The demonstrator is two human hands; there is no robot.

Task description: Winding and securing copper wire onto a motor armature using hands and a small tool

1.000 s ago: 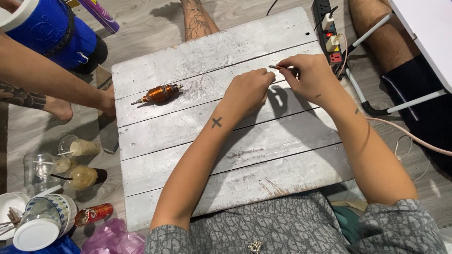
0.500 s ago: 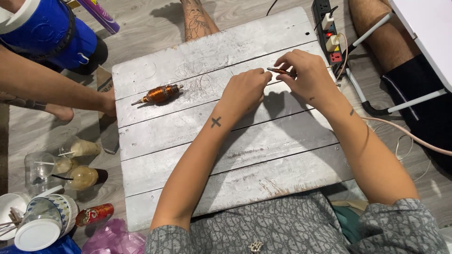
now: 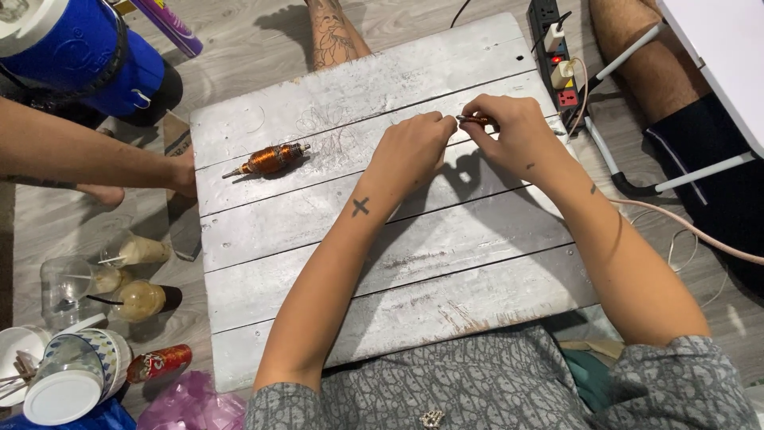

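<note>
A grey patterned shirt [image 3: 477, 382] fills the near edge of the frame, and both forearms are stretched out from it across a board of whitewashed planks [image 3: 334, 287] laid on the floor. At the near left, plastic cups [image 3: 119, 279] with straws, a small red can [image 3: 159, 362] and a patterned cup [image 3: 76, 366] are grouped on the floor beside the board. Toward the far right part of the board, the left hand [image 3: 410, 147] and the right hand [image 3: 509, 131] are brought close together, fingertips meeting over a small slender metal piece [image 3: 471, 119]; it is pinched by the curled right fingers, while the left fingers are closed lightly at its left end. What exactly the piece is cannot be told. Well apart to the left, a copper-wound motor armature [image 3: 269, 159] is seen lying on the planks, untouched. Another person's arm [image 3: 87, 155] is rested at the board's left edge. Farther off, a blue cooler jug [image 3: 76, 52] is seen at far left and a power strip [image 3: 557, 48] at far right.
</note>
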